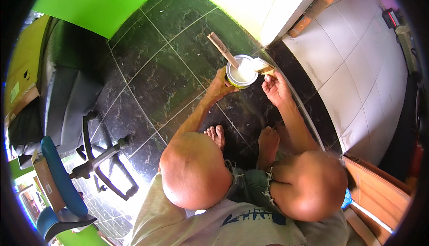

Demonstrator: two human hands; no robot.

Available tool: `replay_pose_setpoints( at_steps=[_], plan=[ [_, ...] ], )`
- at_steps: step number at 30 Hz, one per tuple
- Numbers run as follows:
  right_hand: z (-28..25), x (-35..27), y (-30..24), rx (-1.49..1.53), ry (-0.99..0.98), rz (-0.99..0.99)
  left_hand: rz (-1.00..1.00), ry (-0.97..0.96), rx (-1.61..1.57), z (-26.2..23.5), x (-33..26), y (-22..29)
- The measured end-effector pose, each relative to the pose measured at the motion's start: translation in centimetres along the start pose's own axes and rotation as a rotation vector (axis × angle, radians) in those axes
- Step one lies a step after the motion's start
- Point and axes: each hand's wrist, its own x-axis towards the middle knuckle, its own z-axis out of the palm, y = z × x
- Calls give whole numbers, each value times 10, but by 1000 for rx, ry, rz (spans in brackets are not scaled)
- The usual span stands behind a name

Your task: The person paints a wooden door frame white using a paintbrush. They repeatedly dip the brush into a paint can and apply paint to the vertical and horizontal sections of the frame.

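Observation:
My left hand (220, 86) is wrapped round the side of a paint can (242, 85), holding it above the dark tiled floor. White paint (244, 73) shows inside the open can. A flat wooden stick (221, 48) stands tilted in it, its upper end leaning out to the far left. Pinched in the fingers of my right hand (277, 90) is a paintbrush (264, 67). Its bristles, coated white, lie at the can's right rim; I cannot tell whether they touch it.
Black tiles (156, 67) spread ahead, bounded by a green wall (94, 4). A white doorframe (286, 9) and pale tiled floor (339, 67) lie to the right. An office chair (96, 163) lies tipped at left, beside a black sofa (73, 80). A wooden panel (375, 192) stands lower right.

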Motion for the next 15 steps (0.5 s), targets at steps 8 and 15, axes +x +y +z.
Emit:
replay_pose_setpoints(
  at_steps=[8, 15],
  plan=[
    [-20, -12, -1, 59, -49, -41, -67, -36, 7, 18, -12, 3],
    [-14, -29, -7, 131, -29, -68, -59, -202, 92, -10, -76, 43]
  ],
)
